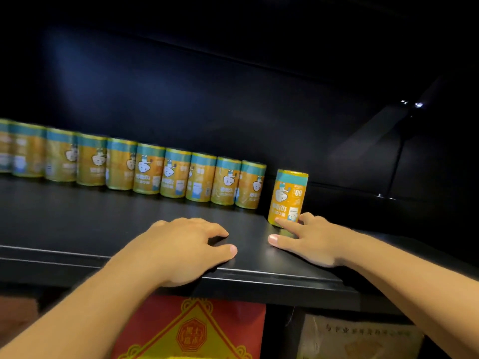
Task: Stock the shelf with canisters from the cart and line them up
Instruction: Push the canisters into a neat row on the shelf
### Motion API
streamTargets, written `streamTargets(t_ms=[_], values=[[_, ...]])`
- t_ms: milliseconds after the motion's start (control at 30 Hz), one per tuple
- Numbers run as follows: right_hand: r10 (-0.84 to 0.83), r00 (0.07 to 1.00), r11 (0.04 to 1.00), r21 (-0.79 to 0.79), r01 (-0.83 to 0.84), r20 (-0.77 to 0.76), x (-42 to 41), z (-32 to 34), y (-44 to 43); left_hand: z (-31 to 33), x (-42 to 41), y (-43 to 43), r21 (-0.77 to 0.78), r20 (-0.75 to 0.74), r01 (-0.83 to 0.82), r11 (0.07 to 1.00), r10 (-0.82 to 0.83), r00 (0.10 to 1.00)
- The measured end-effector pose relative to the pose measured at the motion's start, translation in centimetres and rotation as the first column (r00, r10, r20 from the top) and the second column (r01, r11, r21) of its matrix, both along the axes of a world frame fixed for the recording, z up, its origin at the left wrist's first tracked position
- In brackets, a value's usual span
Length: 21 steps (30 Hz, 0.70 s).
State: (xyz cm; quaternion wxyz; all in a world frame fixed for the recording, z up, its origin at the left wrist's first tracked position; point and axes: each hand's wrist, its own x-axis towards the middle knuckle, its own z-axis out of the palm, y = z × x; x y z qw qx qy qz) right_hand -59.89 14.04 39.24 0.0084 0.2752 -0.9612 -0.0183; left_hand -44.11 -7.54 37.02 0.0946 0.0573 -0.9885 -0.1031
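A black shelf (77, 229) runs across the view, its dark back wall (207, 99) behind it. Under the front edge sit a red and yellow package (191, 330) and, to its right, a pale box (357, 338) with faint writing, both partly hidden by the forearms.

A row of canisters (150, 172) stands along the back of the shelf, side by side and touching or nearly so, running from the left edge of the view to just right of centre. All stand upright on their bases, teal bands at the top, orange labels facing forward at slightly different turns.

The lone canister (287, 195) stands to the right of the row's last one, apart from it by a strip of bare shelf and set nearer the front edge, out of line with the others. Its long axis is vertical, teal band up, and the label with the white cartoon figure faces the camera.

The left hand (181, 247) lies palm down on the shelf near its front edge, fingers loosely spread and slightly bent, holding nothing. The right hand (313, 242) lies low on the shelf just in front of the lone canister, fingers stretched out. Its index fingertip touches the front of the canister's base, another finger lies at the base's right side, and the thumb points left along the shelf.
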Motion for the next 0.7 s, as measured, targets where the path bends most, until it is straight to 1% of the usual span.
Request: streamTargets(t_ms=[167, 367, 433, 600, 700], values=[[-0.07, 0.998, 0.994, 0.087, 0.07, -0.004, -3.3, 0.4, -3.6, -0.2, 0.2, -0.6, 0.074, -0.025, -0.016, 0.997, 0.017, 1.0], [-0.149, 0.989, 0.966, 0.211, 0.15, -0.02, -5.5, 1.1, -7.0, 0.0, 0.2, -0.4, 0.056, -0.038, -0.023, 0.998, 0.026, 0.999], [-0.173, 0.985, 0.963, 0.209, 0.172, -0.01, -6.3, 1.1, -7.7, 0.0, 0.1, -0.5, 0.047, -0.051, -0.011, 0.999, 0.014, 0.999], [-0.2, 0.98, 0.973, 0.122, 0.198, 0.0, -7.7, 0.6, -8.3, -0.1, 0.1, -0.6, 0.061, -0.055, 0.003, 0.998, 0.0, 0.998], [-0.21, 0.977, 0.971, 0.118, 0.206, 0.022, -7.4, 0.6, -7.8, 0.0, 0.1, -0.6, 0.06, -0.048, 0.009, 0.998, -0.006, 0.999]])
